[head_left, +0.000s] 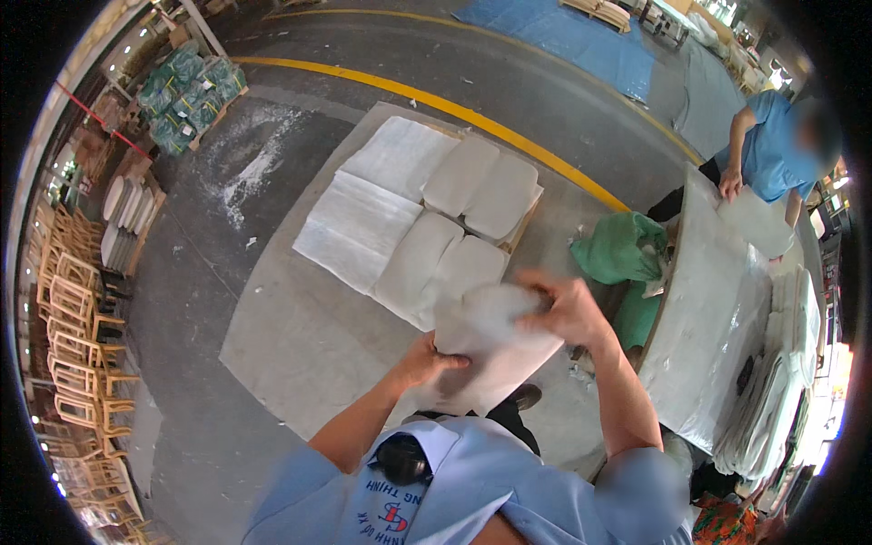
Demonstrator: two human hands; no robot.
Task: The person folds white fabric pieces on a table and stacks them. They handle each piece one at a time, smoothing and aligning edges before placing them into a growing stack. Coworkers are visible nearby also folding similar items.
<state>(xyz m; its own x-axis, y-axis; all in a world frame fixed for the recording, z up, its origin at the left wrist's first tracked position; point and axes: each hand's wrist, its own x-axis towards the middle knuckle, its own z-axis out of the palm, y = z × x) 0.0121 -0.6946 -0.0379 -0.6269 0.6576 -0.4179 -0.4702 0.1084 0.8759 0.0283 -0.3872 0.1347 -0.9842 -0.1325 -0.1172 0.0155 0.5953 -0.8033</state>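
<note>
A pale, flat cushion pad (514, 365) is tilted up in front of my body. My left hand (425, 361) closes on its left edge, thumb on top. My right hand (570, 311) is over the pad's upper right side, its fingers smeared by motion. Beside those fingers is a whitish blur, and I cannot tell whether it is a cloth or part of the pad. Just beyond, several rounded pale pads (420, 259) lie in pairs on a low pallet. White sheets (359, 218) cover the pallet's left part.
At the right, a co-worker (772, 145) handles a pale pad at a plastic-covered table (704, 318). Stacked white padding (777, 381) stands at its far edge. A green sack (622, 247) is beside the table. Wooden chair frames (77, 354) line the left; green wrapped bundles (186, 95) stand behind.
</note>
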